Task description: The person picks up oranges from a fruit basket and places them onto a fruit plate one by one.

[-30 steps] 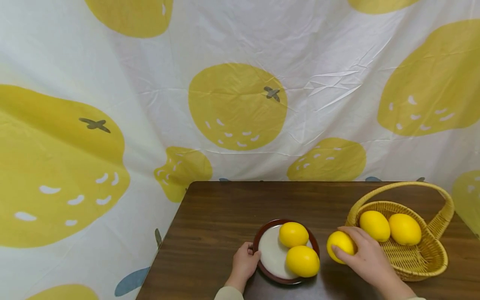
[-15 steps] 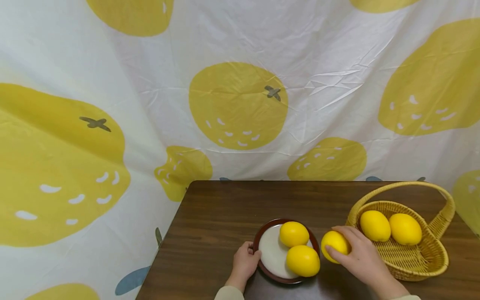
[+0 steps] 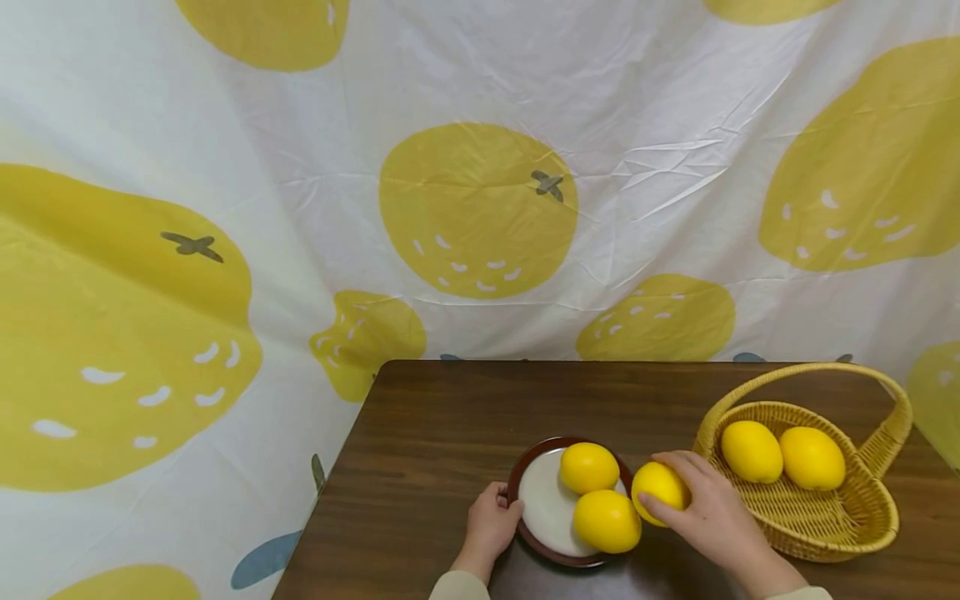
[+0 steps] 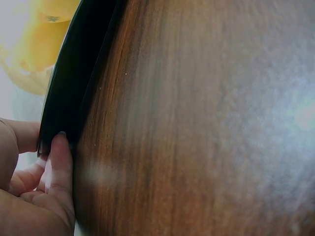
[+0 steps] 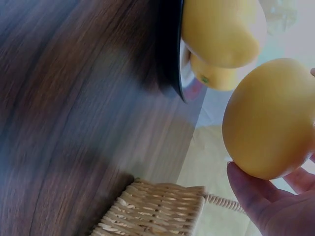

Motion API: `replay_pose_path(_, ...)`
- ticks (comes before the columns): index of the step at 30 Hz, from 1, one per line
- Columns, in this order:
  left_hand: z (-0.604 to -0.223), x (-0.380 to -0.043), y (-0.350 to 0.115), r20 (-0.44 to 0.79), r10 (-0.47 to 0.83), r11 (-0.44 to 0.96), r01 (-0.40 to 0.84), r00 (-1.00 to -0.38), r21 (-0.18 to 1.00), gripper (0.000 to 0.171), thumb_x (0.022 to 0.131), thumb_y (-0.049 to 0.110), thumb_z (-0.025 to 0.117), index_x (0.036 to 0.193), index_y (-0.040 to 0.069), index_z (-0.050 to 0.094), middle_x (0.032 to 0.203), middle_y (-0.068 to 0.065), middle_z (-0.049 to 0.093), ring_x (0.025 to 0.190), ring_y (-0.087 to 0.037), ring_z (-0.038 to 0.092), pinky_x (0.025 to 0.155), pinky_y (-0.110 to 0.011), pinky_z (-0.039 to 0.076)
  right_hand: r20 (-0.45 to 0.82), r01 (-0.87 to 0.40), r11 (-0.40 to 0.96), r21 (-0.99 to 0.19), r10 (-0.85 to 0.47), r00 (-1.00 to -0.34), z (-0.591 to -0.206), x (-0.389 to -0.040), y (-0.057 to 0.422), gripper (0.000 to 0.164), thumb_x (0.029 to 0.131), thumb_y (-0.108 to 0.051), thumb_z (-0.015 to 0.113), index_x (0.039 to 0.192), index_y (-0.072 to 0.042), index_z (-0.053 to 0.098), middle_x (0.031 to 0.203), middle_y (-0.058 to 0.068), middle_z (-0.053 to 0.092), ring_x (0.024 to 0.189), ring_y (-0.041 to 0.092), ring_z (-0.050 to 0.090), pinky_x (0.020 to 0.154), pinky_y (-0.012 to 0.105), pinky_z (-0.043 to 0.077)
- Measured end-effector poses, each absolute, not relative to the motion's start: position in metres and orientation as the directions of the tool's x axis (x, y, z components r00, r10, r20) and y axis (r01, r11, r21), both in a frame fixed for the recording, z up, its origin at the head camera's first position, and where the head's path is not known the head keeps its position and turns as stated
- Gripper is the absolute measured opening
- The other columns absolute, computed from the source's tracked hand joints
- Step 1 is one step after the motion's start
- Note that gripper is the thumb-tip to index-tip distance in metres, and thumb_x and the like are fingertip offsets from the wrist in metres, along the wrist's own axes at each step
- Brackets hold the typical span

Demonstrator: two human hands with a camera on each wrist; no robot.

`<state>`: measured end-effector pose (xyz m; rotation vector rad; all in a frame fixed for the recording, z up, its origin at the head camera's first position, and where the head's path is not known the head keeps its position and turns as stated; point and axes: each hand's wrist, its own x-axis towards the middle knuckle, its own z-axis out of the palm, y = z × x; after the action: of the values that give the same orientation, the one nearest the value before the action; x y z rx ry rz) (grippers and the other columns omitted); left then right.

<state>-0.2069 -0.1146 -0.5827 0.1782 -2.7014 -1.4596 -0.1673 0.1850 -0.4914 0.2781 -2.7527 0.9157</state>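
1. Held lemon, gripped by the right hand: plain bright yellow.
2. Plate, gripped by the left hand: pale grey-white centre, red-brown rim.
3. Plate lemons, between the grips: the same yellow.
4. Basket, right of the right grip: tan, woven — basket lemons yellow.
5. Table, beneath both grips: dark brown, wood-grained.
6. Cloth, beyond both grips: white, printed with yellow fruits — white flecks, grey crosses.
7. Sleeves, behind both grips: pale beige.
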Motion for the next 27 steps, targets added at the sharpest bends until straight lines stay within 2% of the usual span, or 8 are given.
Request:
replay_pose_path(17,-0.579,-0.205,-0.114,-0.016,-0.135,0.526,-0.085,-0.991,0.846,0.021,0.086,0.013,0.072,0.103,0.003,0.067,0.08,-0.003,0.063,0.074,-0.014,0.058,0.07,-0.033,0.049,0.26,-0.255,0.783,-0.567,-0.124,-0.958,-0.491,-0.171,0.174,0.053,0.085,-0.052,0.076,0.124,-0.017,0.066,0.125,0.004,0.063,0.097,0.017,0.062,0.071,0.031,0.05)
replay_pose_path(27,-0.578,-0.206,-0.115,-0.016,-0.127,0.522,-0.081,-0.992,0.849,0.021,0.086,0.013,0.072,0.103,0.002,0.067,0.079,-0.003,0.063,0.074,-0.013,0.059,0.07,-0.033,0.05,0.275,-0.26,0.782,-0.566,-0.119,-0.954,-0.493,-0.171,0.172,0.053,0.085,-0.052,0.076,0.124,-0.019,0.066,0.127,0.005,0.062,0.098,0.019,0.063,0.071,0.031,0.051)
